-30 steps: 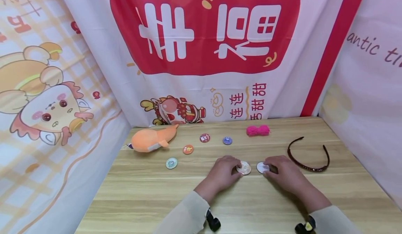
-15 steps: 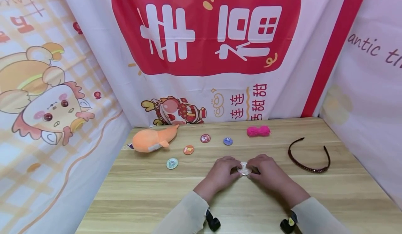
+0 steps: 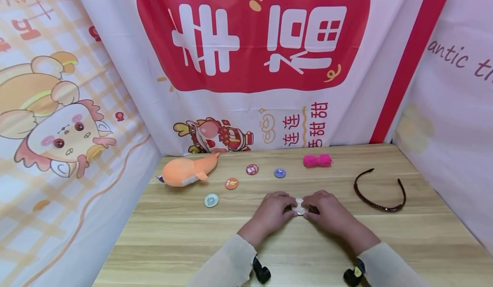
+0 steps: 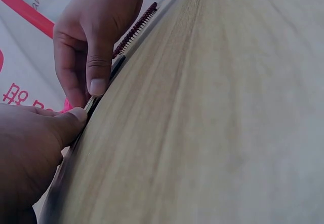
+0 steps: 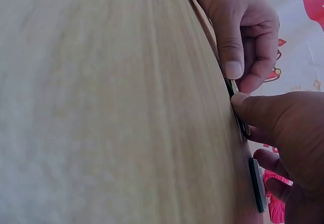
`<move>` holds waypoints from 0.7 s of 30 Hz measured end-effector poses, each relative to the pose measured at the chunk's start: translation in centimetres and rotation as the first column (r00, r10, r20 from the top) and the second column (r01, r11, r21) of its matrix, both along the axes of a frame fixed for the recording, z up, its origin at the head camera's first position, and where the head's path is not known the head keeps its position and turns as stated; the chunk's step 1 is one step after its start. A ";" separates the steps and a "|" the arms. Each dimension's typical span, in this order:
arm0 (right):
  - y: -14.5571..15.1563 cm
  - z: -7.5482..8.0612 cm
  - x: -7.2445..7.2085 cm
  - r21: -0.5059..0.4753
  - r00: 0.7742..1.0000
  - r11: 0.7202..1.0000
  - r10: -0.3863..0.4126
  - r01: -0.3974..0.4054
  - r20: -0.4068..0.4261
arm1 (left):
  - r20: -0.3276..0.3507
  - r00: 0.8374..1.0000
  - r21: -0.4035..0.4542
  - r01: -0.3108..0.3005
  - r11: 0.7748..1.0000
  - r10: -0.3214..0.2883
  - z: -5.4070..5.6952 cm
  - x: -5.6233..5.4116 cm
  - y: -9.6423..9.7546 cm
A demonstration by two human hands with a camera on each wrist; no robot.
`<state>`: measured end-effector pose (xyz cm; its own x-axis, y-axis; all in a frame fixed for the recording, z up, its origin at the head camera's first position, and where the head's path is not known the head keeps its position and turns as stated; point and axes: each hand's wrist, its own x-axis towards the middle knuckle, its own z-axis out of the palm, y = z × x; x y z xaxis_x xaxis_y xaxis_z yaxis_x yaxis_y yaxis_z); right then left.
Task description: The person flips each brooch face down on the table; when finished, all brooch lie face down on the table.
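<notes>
A pale round badge (image 3: 299, 207) lies at the table surface between both hands. My left hand (image 3: 274, 211) pinches its left edge between thumb and fingers. The opposite edge is pinched by my right hand (image 3: 328, 211). Fingers cover both sides of the badge, so only a middle strip shows from above. In the right wrist view a second flat disc (image 5: 257, 186), dark at its rim, lies on the table beneath my right hand; that hand hides it in the head view.
Left of the hands lie green (image 3: 211, 200), orange (image 3: 231, 183), red (image 3: 252, 169) and blue (image 3: 280, 173) round badges. An orange plush toy (image 3: 185, 171) is back left. Pink yarn (image 3: 317, 160) lies behind, a brown headband (image 3: 379, 205) to the right, on the wooden table (image 3: 185, 248).
My right hand has left the white disc it was holding and moved left to the pale badge. My left hand has stayed on that badge. Over the last half second little differs.
</notes>
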<state>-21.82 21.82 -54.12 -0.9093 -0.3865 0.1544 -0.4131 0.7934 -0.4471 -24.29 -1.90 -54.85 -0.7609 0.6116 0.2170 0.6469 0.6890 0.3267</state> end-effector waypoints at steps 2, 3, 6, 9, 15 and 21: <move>0.0 0.2 0.1 0.011 1.000 1.000 0.005 -0.005 -0.003 | -0.012 1.000 -0.003 0.008 1.000 -0.008 0.0 0.0 0.0; 0.0 0.3 0.1 0.018 1.000 1.000 0.009 -0.009 -0.002 | -0.016 1.000 -0.002 0.010 1.000 -0.010 0.0 0.0 0.0; 0.0 0.6 0.2 0.038 1.000 0.999 0.015 -0.015 0.011 | -0.017 1.000 -0.004 0.010 1.000 -0.010 0.0 0.0 0.0; -0.1 0.8 0.3 0.038 1.000 0.999 0.011 -0.012 0.023 | -0.007 1.000 0.003 0.001 1.000 -0.001 0.1 -0.1 0.0; -0.1 1.4 0.2 0.007 1.000 1.000 -0.019 0.019 0.010 | 0.012 0.999 0.022 -0.033 0.999 0.033 0.2 -0.3 0.2; -0.3 1.6 -0.2 -0.006 0.998 0.998 -0.065 0.065 0.005 | -0.028 0.997 0.056 -0.066 0.996 0.068 0.4 -0.6 0.6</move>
<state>-21.97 21.51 -52.49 -0.9332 -0.3259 0.1516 -0.3586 0.8157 -0.4539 -24.89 -1.32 -54.45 -0.7925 0.5457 0.2721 0.6098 0.7129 0.3463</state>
